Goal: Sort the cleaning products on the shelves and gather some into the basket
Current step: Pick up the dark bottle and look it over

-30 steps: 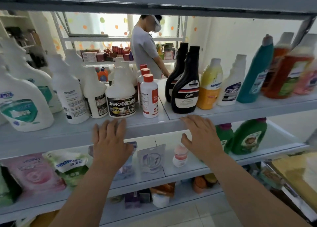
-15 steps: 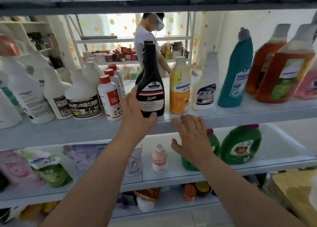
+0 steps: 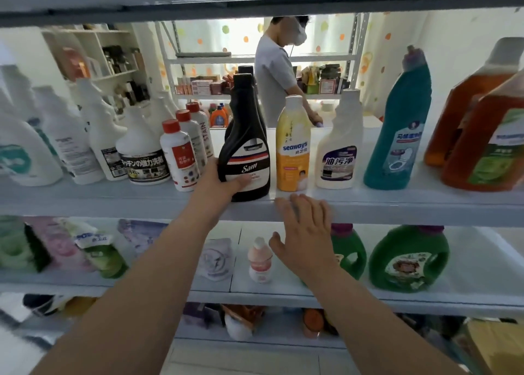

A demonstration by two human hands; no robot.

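Left grip (image 3: 222, 183) curls round the black bottle (image 3: 246, 147) low on its body, upright at the shelf (image 3: 397, 204) front edge; right grip (image 3: 306, 230) lies spread. Probably heavy, rigid, slick: hold the narrower waist.

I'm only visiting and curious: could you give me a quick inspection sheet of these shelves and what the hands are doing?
Surface: pale shelf, stocked; lower shelf beneath it.
Job's things: black bottle upright at the shelf's front; yellow bottle, white spray bottle and teal bottle to its right; red-capped bottles to its left. Basket: not seen.
Clutter: green jugs, small pink bottle and pouches on the lower shelf.
Grips: left grip holds the black bottle low down; right grip open, fingertips at the shelf's front edge.
Cables: nothing seen.
Surroundings: another person at a far rack.
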